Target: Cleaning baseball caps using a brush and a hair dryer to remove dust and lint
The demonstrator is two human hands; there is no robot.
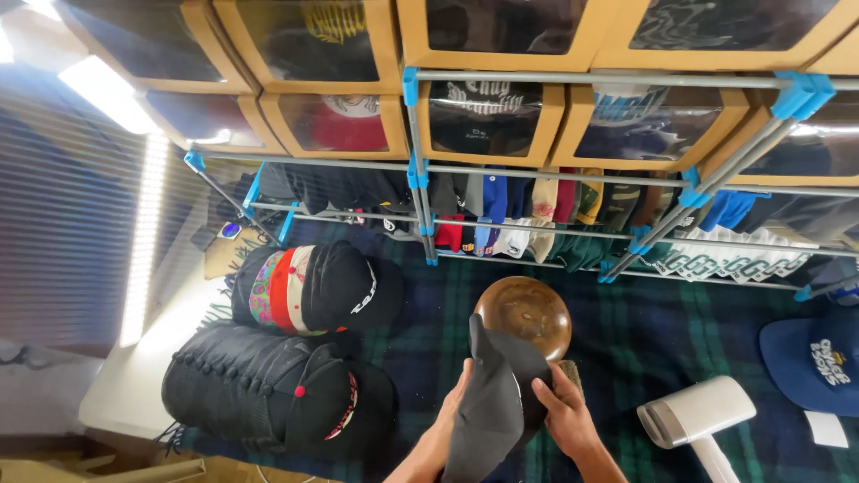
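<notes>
Both hands are working at 6 o'clock: your left hand (pixel 455 402) is gripping the dark grey cap (pixel 490 402) from the left side, and your right hand (pixel 564 416) is pinching its right edge, fingers closed on the fabric. You're holding the cap upright w/ the brim pointing up toward 12, just in front of the round wooden form (pixel 528 309), which is sitting on the plaid blanket (pixel 644 349).

Progress, judging from the layout: the cap isn't on the form yet, so that one looks unfinished. At 9 o'clock, two rows of nested caps (pixel 313 286) and (pixel 277 394) are lying on their sides, apparently sorted already. At 3 o'clock a navy cap (pixel 814 362) is lying alone, flat, w/ a white handheld device (pixel 693 411) near it, approx. 4 o'clock.

Up at 12 the rack (pixel 416 170) is holding more caps hanging in a row, plus windowed cardboard boxes (pixel 488 121) above. Can't tell how many are left to handle.
</notes>
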